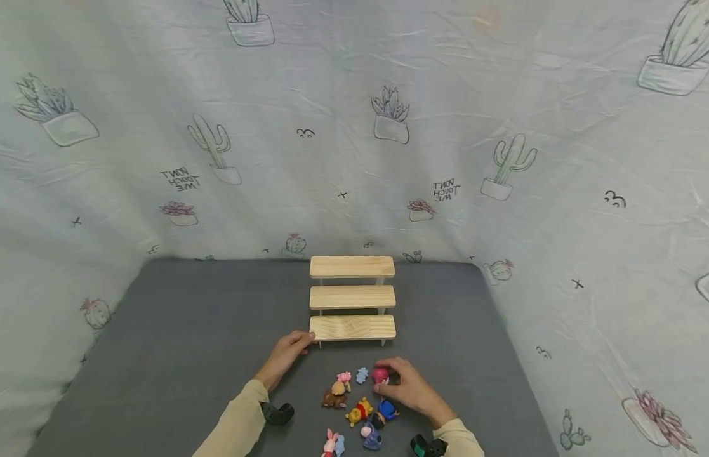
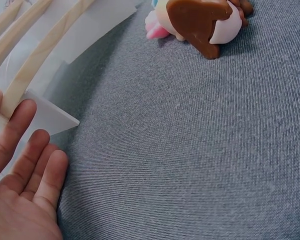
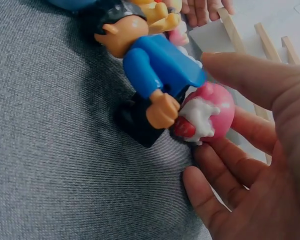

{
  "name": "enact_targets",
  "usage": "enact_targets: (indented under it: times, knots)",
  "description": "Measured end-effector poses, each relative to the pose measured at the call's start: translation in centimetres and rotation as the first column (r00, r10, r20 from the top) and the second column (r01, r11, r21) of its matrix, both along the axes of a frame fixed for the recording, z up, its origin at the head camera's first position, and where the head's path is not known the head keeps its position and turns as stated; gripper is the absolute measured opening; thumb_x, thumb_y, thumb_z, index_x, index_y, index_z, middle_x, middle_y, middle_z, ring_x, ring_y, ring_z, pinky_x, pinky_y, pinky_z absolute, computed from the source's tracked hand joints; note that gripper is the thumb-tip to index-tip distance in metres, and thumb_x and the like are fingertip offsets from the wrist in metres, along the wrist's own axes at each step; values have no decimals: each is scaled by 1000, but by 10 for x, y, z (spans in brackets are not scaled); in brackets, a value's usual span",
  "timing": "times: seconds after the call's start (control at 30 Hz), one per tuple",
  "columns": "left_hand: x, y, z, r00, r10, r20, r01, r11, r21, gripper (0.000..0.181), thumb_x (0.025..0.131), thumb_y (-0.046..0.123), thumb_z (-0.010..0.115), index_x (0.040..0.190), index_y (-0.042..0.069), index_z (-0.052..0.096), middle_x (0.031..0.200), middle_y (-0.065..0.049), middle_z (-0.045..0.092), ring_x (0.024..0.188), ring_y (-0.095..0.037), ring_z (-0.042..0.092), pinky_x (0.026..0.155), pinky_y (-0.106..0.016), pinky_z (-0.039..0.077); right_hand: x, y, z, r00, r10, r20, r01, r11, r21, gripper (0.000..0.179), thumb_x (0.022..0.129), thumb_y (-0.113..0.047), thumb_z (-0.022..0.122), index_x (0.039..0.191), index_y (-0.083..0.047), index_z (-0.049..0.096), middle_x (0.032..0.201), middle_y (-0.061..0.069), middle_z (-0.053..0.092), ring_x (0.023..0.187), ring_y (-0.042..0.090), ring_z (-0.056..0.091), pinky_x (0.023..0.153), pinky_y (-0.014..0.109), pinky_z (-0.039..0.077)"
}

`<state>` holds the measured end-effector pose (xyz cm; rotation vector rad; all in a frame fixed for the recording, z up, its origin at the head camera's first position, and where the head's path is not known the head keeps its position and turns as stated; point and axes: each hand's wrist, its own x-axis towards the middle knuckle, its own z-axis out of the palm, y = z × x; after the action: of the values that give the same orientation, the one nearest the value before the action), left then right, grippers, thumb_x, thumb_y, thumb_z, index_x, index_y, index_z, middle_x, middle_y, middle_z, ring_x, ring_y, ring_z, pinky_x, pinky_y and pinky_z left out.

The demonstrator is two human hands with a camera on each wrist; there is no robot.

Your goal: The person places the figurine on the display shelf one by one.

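My left hand (image 1: 291, 346) holds the left end of the lowest step of a three-tier wooden stand (image 1: 352, 327), thumb and forefinger at the board's end. In the left wrist view, the other fingers (image 2: 52, 175) extend beside the stand's pale side support (image 2: 52, 117). My right hand (image 1: 408, 384) curls its fingers and thumb round a round pink toy figure (image 3: 221, 112) with a white and red front. Close beside it lies a toy figure in a blue top (image 3: 162, 60), overlapping the pink one in the right wrist view.
More small toys lie before the stand: a brown figure (image 1: 334, 400), a yellow bear (image 1: 360, 411), a blue-purple figure (image 1: 371, 437), a pink-eared figure (image 1: 329, 442) and a small light-blue one (image 1: 362, 375). A cactus-print curtain (image 1: 343, 158) hangs behind the grey cloth surface (image 1: 205, 330).
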<state>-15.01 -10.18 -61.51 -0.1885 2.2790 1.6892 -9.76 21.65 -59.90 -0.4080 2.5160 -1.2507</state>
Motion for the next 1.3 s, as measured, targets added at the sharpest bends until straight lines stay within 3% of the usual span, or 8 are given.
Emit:
enact_targets:
  times: [0.2, 0.4, 0.53, 0.73, 1.0, 1.3]
  knots:
    - [0, 2, 1, 1000, -5, 7, 5, 1000, -2, 48, 97, 51, 63, 114, 7, 73, 118, -6, 66, 103, -17, 63, 92, -37, 53, -1, -1, -4, 999, -1, -40, 2, 1000, 31, 40, 87, -27, 80, 120, -9, 67, 112, 6, 63, 97, 13, 52, 75, 23, 43]
    - [-1, 2, 1, 1000, 5, 3, -5, 1000, -11, 46, 97, 50, 64, 113, 7, 73, 118, -6, 66, 103, -17, 62, 92, -36, 53, -3, -2, -5, 992, -123, 26, 124, 992, -30, 39, 86, -20, 80, 115, -6, 59, 107, 8, 59, 84, 9, 52, 68, 20, 44]
    - [-2, 2, 0, 1000, 1, -1, -1, 1000, -12, 48, 96, 52, 64, 113, 8, 73, 119, -6, 66, 102, -17, 62, 92, -36, 53, -3, -1, -5, 987, -159, 22, 160, 986, -41, 35, 87, -19, 79, 111, -6, 58, 102, 8, 62, 80, 9, 53, 65, 20, 45]
    - [0, 1, 0, 1000, -5, 7, 5, 1000, 0, 44, 97, 49, 64, 113, 9, 72, 120, -6, 67, 101, -16, 63, 92, -36, 52, -1, -1, -5, 986, -160, -46, 159, 987, -31, 27, 92, -20, 75, 115, -8, 68, 103, 3, 65, 89, 8, 57, 73, 21, 49]
    - [-4, -1, 2, 1000, 1, -10, -1, 1000, 3, 44, 97, 49, 64, 111, 8, 72, 120, -7, 66, 101, -17, 63, 92, -36, 52, -5, -7, -7, 979, -198, -42, 194, 978, -77, 22, 92, -15, 74, 106, -12, 59, 102, 5, 65, 87, 9, 57, 70, 21, 47]
    - [-1, -3, -3, 1000, -5, -7, 5, 1000, -5, 43, 97, 48, 64, 110, 7, 72, 118, -6, 67, 101, -16, 62, 88, -31, 52, -2, -10, -14, 982, -153, -111, 153, 988, -11, 27, 93, -30, 75, 115, -15, 71, 99, -3, 64, 85, 3, 55, 72, 22, 48]
